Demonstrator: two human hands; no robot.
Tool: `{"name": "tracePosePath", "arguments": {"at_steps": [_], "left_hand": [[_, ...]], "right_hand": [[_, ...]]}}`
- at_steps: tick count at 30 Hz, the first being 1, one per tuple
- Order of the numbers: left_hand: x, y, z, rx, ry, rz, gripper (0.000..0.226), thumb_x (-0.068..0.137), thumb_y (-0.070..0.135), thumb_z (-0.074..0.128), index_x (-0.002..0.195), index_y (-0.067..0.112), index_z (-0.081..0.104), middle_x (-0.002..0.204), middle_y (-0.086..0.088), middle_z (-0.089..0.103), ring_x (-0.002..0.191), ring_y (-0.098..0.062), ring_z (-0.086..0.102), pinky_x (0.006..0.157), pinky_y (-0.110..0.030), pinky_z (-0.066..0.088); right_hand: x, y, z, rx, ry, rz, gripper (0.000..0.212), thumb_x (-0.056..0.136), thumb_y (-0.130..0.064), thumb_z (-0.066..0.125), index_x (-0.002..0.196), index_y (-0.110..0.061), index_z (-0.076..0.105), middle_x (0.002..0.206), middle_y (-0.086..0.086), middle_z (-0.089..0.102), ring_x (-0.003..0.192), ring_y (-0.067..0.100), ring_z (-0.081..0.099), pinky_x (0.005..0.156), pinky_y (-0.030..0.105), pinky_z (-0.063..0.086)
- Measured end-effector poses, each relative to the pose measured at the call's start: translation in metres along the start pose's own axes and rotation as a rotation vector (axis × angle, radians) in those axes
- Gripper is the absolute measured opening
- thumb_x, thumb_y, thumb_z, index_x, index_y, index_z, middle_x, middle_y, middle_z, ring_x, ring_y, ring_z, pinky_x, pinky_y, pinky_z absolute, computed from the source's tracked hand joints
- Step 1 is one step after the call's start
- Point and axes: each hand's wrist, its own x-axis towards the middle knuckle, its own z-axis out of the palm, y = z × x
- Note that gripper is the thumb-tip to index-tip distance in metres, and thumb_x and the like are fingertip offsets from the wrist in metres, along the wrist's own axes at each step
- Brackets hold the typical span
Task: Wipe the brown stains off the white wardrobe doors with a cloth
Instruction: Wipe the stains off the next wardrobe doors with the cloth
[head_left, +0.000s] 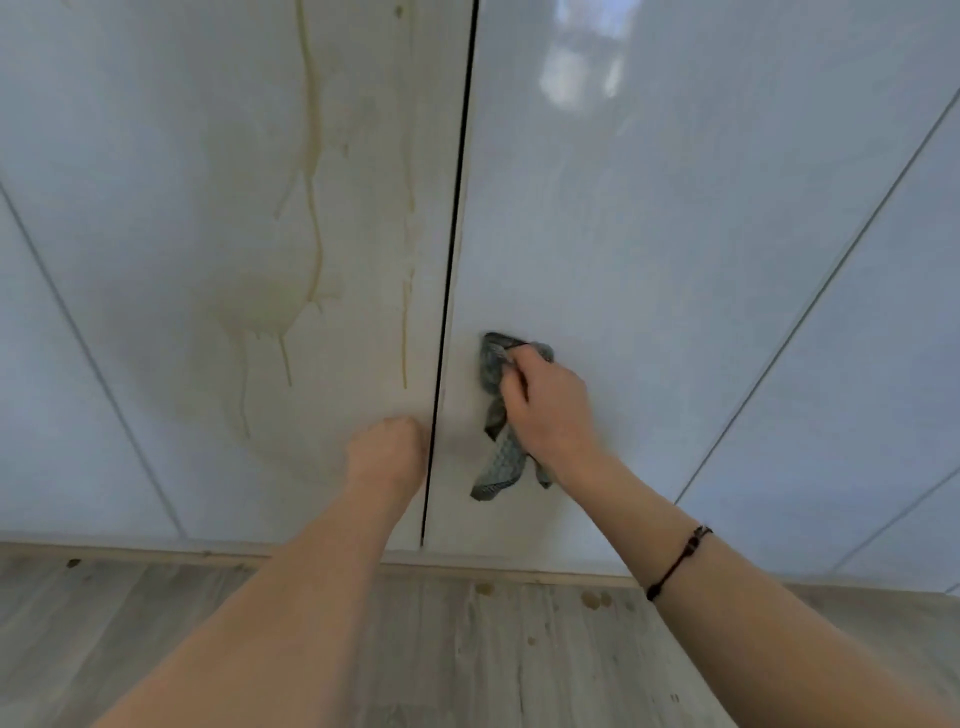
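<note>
We are in a room of a home, before a wardrobe: tall glossy white wardrobe doors (675, 234) fill the wall, parted by a thin dark vertical gap (457, 208). Under them we see a pale wooden plinth strip (467, 569), then a grey-washed wood-plank floor (467, 670). A bright window-like reflection (582, 73) shows in the gloss.

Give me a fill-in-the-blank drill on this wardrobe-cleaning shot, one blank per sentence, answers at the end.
1. The right hand grips a grey-green ____ against the right door.
2. The brown stains run down the ____ door.
3. A dark cord bracelet sits on the ____ forearm.
4. Brown drops also spot the wooden ____ below the doors.
Missing words: cloth; left; right; floor.
</note>
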Motion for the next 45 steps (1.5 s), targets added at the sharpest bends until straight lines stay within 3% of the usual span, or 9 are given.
{"name": "tracePosePath", "arguments": {"at_steps": [8,12,15,20,26,28,38,42,45], "left_hand": [[-0.002,-0.009,-0.007,0.082,-0.05,0.141,0.025,0.096,0.013,0.049,0.116,0.014,0.065,0.121,-0.009,0.068,0.112,-0.029,0.065,0.087,-0.036,0.051],[0.005,-0.007,-0.023,-0.071,-0.011,0.153,0.023,0.095,0.019,0.053,0.112,0.014,0.067,0.113,-0.013,0.07,0.105,-0.033,0.067,0.083,-0.038,0.052],[0.007,0.004,-0.048,-0.173,0.128,0.21,0.018,0.091,0.027,0.058,0.093,0.013,0.07,0.093,-0.016,0.071,0.087,-0.036,0.068,0.068,-0.036,0.051],[-0.002,0.015,-0.091,-0.134,0.29,0.213,0.013,0.087,0.01,0.057,0.075,0.016,0.058,0.073,-0.01,0.065,0.071,-0.034,0.064,0.057,-0.035,0.049],[-0.019,0.025,-0.11,-0.198,0.249,0.172,0.016,0.089,0.008,0.055,0.097,0.017,0.065,0.094,-0.009,0.072,0.091,-0.031,0.068,0.069,-0.035,0.05],[-0.023,0.029,-0.114,-0.229,0.25,0.171,0.021,0.089,0.008,0.054,0.104,0.016,0.066,0.098,-0.007,0.072,0.093,-0.03,0.068,0.075,-0.038,0.054],[-0.028,0.047,-0.124,-0.413,0.383,0.102,0.037,0.075,-0.008,0.06,0.109,0.004,0.06,0.104,-0.015,0.06,0.086,-0.037,0.063,0.071,-0.042,0.048],[-0.026,0.056,-0.129,-0.417,0.316,0.032,0.033,0.071,-0.006,0.059,0.104,0.001,0.056,0.107,-0.017,0.057,0.094,-0.039,0.061,0.08,-0.044,0.049],[-0.023,0.061,-0.136,-0.423,0.297,-0.019,0.028,0.076,-0.001,0.059,0.104,0.002,0.055,0.11,-0.015,0.056,0.099,-0.035,0.061,0.083,-0.04,0.049]], "right_hand": [[-0.037,-0.033,0.077,-0.253,-0.563,-0.044,0.023,0.099,-0.025,0.047,0.109,-0.008,0.059,0.104,0.016,0.069,0.091,0.039,0.065,0.064,0.038,0.042],[0.003,-0.041,0.043,-0.102,-0.208,-0.035,0.015,0.097,-0.021,0.047,0.092,-0.011,0.056,0.081,0.014,0.067,0.069,0.036,0.061,0.055,0.034,0.032],[0.033,-0.044,0.004,0.026,0.084,-0.02,0.018,0.094,-0.017,0.047,0.077,-0.018,0.041,0.058,-0.002,0.045,0.052,0.027,0.039,0.053,0.032,0.022],[0.024,0.008,-0.054,-0.056,0.069,0.165,0.018,0.089,-0.022,0.04,0.072,-0.018,0.034,0.058,-0.004,0.038,0.051,0.018,0.038,0.051,0.037,0.035],[-0.017,0.115,-0.131,0.039,0.206,0.79,0.013,0.099,-0.019,0.035,0.096,-0.016,0.047,0.083,0.006,0.059,0.073,0.023,0.057,0.059,0.034,0.041],[-0.018,0.126,-0.149,0.082,0.242,0.848,0.014,0.102,-0.018,0.034,0.097,-0.016,0.047,0.086,0.007,0.06,0.071,0.02,0.055,0.056,0.033,0.038],[0.127,0.031,-0.213,0.051,0.597,0.524,0.018,0.096,-0.02,0.036,0.078,-0.021,0.042,0.073,0.0,0.054,0.059,0.015,0.049,0.051,0.029,0.03],[0.142,-0.04,-0.173,-0.181,0.301,0.122,0.012,0.093,-0.022,0.042,0.086,-0.015,0.05,0.071,0.0,0.056,0.058,0.022,0.054,0.05,0.033,0.039],[0.131,-0.058,-0.151,-0.448,0.082,-0.224,0.016,0.094,-0.025,0.048,0.095,-0.011,0.057,0.081,0.005,0.063,0.066,0.029,0.058,0.052,0.03,0.033]]}}
